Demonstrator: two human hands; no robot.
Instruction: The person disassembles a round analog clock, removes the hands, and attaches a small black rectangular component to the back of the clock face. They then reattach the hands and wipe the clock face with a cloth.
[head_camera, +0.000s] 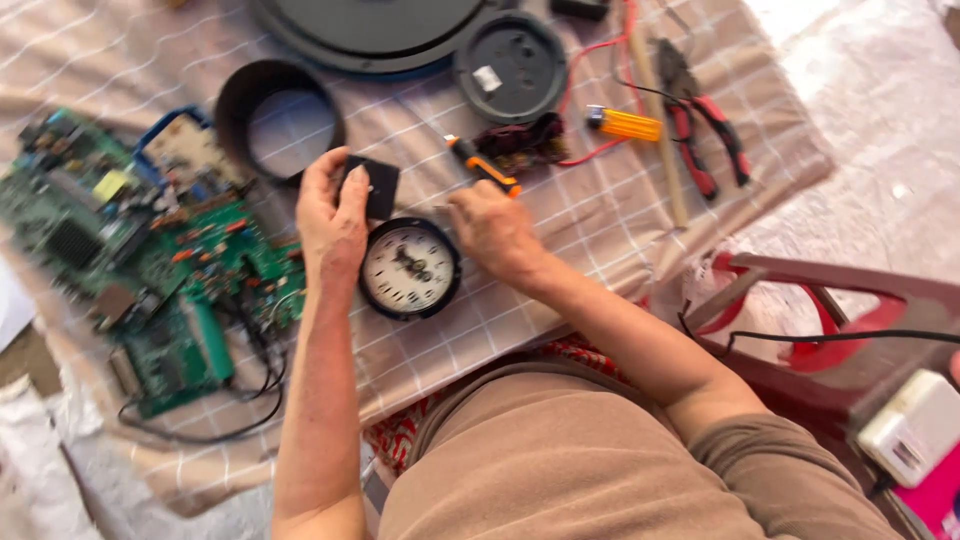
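A: How many items are held?

B: Two. One small black square part (381, 186) is pinched in the left hand (333, 215); one orange-handled screwdriver (482, 166) is gripped in the right hand (495, 228), its long axis pointing up-left.

A: And the dial?

B: One round gauge (409, 268) lies on the checked cloth (600, 240) between the hands.

A small black square part (381, 186) is tilted just above the round white-faced dial (409, 268). An orange-and-black screwdriver (481, 166) slants up-right of the dial.

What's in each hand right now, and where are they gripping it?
The left hand pinches a small black square part by its left edge. The right hand holds an orange-and-black screwdriver by the lower end of its handle.
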